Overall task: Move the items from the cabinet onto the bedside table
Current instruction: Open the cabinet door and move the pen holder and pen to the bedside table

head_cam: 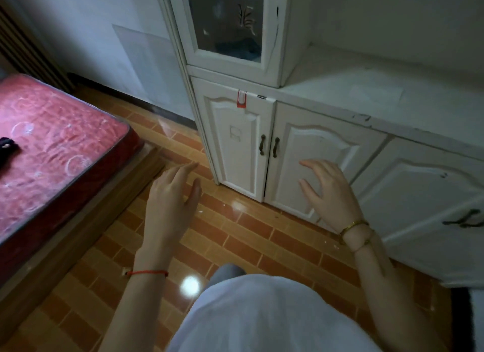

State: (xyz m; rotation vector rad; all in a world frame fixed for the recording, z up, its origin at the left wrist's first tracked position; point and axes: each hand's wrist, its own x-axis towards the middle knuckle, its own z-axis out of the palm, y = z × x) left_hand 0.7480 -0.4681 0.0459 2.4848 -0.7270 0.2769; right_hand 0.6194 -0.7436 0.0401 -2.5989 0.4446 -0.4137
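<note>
Empty hands (251,194) before shut cabinet (262,152)

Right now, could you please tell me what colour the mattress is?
The mattress is red with pale circular patterns, seen in the head view.

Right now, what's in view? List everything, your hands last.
cabinet: 1, white, right, lower doors closed
handles: 2, dark, where the two nearest doors meet
glass door: 1, white frame, upper cabinet, contents unclear
red tag: 1, above the left lower door
mattress: 1, red, left
dark item: 1, black, on mattress, cut off by the frame edge
floor: orange-brown tile
left hand: open, empty, red string at wrist
right hand: open, empty, before the right door, gold bracelets
</note>
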